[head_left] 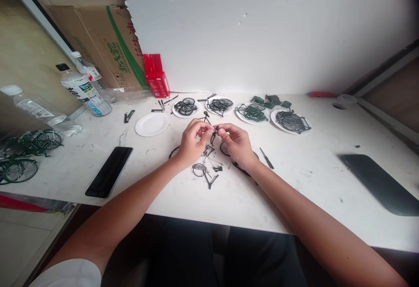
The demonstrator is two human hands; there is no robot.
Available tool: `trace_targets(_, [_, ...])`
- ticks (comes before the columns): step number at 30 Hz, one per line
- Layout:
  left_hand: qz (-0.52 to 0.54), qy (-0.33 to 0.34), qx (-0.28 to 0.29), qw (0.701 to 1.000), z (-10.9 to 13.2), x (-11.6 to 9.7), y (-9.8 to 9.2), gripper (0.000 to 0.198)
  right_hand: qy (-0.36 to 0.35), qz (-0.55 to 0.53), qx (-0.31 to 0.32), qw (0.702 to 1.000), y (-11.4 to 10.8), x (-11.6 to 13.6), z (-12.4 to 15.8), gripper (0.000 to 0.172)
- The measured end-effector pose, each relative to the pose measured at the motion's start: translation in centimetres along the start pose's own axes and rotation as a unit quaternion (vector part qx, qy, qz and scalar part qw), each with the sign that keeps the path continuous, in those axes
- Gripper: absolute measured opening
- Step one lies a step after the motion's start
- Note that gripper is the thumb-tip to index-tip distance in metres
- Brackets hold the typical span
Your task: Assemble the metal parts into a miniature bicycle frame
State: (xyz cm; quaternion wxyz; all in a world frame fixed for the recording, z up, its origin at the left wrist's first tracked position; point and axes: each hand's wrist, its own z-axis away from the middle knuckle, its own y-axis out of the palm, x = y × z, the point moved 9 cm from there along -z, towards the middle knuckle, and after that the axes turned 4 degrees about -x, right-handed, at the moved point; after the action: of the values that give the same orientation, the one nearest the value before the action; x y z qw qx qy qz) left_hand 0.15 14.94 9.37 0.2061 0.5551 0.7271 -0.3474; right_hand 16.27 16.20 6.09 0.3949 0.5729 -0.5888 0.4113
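Both my hands meet over the middle of the white table (294, 178). My left hand (193, 143) and my right hand (237, 143) are closed, pinching a small black model bicycle part (214, 133) between their fingertips. Below the hands lie loose black pieces: a small spoked wheel with a fork (201, 171), thin rods (216, 163) and a dark tyre ring (242, 169) partly hidden by my right wrist. A thin dark screwdriver (266, 158) lies just right of my right hand.
Several paper plates hold parts: an empty plate (152, 124), plates with black wheels (186, 107) (220, 104), green frames (252, 113), a large wheel (291, 122). Black phone (109, 171) left, dark case (381, 183) right. Water bottles (87, 90), cardboard box (104, 42), red packet (157, 75), finished green bicycles (28, 152).
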Motion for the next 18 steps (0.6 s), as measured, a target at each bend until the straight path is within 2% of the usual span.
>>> trace_targets(10, [0.002, -0.001, 0.003, 1.000, 0.05, 0.78, 0.25, 0.020, -0.005, 0.004, -0.006, 1.000, -0.03, -0.48, 0.03, 0.039])
trace_targets(18, [0.000, 0.005, 0.004, 1.000, -0.03, 0.40, 0.24, 0.018, -0.005, 0.014, -0.007, 1.000, -0.07, -0.51, 0.02, 0.039])
